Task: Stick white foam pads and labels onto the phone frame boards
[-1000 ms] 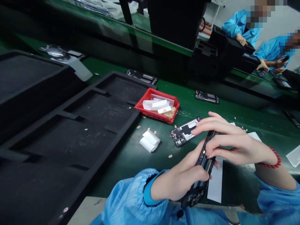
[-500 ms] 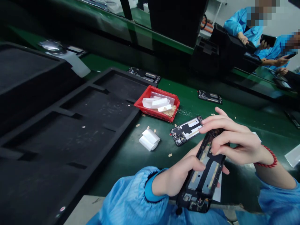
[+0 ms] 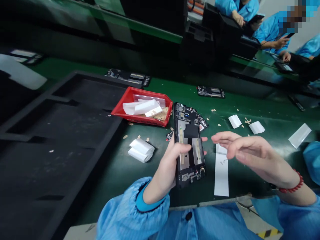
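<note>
Head view: opened phone [image 3: 192, 130] within left grip [image 3: 165, 168].

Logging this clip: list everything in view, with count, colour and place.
Held phone unit: 1, black and silver, in left hand
Other phone units: at least 4, black and silver, one partly hidden behind held unit, others farther back
Bin: 1, red, left of held unit; white pieces and tan scraps inside
Folded sheet: 1, white, before bin
Long strip: 1, white, below right hand
Small folded pieces: 2, white, right
Tray: at least 1, black, left
Bench: 1, green, beneath
Co-workers: at least 2, blue sleeves, top right
Left hand: 1, blue sleeve, gripping unit
Right hand: 1, red bracelet, apart from unit
</note>
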Tool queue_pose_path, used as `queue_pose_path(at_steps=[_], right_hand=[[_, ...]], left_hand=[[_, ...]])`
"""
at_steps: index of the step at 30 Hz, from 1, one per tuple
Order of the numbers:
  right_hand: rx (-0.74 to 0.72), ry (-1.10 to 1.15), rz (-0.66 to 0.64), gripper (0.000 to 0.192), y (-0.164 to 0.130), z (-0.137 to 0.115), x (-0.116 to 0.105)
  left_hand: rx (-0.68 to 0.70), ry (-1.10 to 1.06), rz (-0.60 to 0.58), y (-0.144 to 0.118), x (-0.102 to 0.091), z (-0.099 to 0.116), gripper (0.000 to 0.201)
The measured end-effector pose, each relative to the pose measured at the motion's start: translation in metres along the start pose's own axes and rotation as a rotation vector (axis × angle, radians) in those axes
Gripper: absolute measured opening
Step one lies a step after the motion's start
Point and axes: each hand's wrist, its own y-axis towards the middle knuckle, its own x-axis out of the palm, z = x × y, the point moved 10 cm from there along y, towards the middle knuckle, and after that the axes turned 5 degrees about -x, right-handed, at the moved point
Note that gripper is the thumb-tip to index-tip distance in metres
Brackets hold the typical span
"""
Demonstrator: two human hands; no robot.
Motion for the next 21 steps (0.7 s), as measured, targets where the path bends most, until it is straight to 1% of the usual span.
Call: queue_pose_path(at_steps=[1, 2, 4, 5, 7, 9, 11, 13, 14, 16, 17, 19, 20, 21], right_hand=[[-0.012, 0.010, -0.001, 0.010, -0.002, -0.001, 0.004], [-0.037, -0.004, 0.004, 0.006, -0.002, -0.002, 0.008], [-0.088, -0.096, 0.031, 0.001, 0.001, -0.004, 0.014], [-0.109, -0.159, 0.054, 0.004, 0.003, -0.004, 0.015], [-0.148, -0.281, 0.102, 0.006, 0.009, -0.002, 0.018], [-0.199, -0.369, 0.137, 0.007, 0.014, -0.002, 0.020], [-0.234, -0.414, 0.144, 0.009, 0.018, -0.002, 0.022], [-0.237, -0.405, 0.135, 0.005, 0.021, -0.001, 0.024], [-0.239, -0.378, 0.144, 0.009, 0.021, -0.001, 0.023], [-0.255, -0.303, 0.227, 0.023, 0.018, -0.005, 0.015], [-0.260, -0.273, 0.291, 0.023, 0.015, -0.006, 0.009], [-0.244, -0.249, 0.379, 0.011, 0.009, -0.006, 0.003], [-0.220, -0.244, 0.386, 0.010, 0.006, -0.004, 0.004], [-0.191, -0.235, 0.365, 0.011, 0.006, -0.002, 0.008]], left_hand=[[-0.019, 0.074, -0.014, -0.001, 0.004, -0.004, 0.055], [-0.001, 0.152, -0.003, -0.002, 0.006, -0.004, 0.056], [0.106, 0.293, 0.032, -0.005, 0.008, 0.003, 0.055], [0.161, 0.346, 0.034, -0.006, 0.010, 0.007, 0.055], [0.229, 0.410, 0.009, -0.006, 0.015, 0.010, 0.060], [0.250, 0.437, -0.036, -0.005, 0.018, 0.009, 0.064], [0.257, 0.441, -0.085, -0.005, 0.021, 0.008, 0.066], [0.269, 0.434, -0.115, -0.006, 0.023, 0.008, 0.065], [0.279, 0.433, -0.120, -0.007, 0.023, 0.008, 0.064], [0.317, 0.445, -0.102, -0.009, 0.021, 0.009, 0.062], [0.339, 0.453, -0.082, -0.010, 0.019, 0.009, 0.062], [0.383, 0.456, -0.036, -0.013, 0.014, 0.011, 0.064], [0.411, 0.451, -0.010, -0.016, 0.012, 0.013, 0.064], [0.441, 0.442, 0.015, -0.018, 0.011, 0.015, 0.064]])
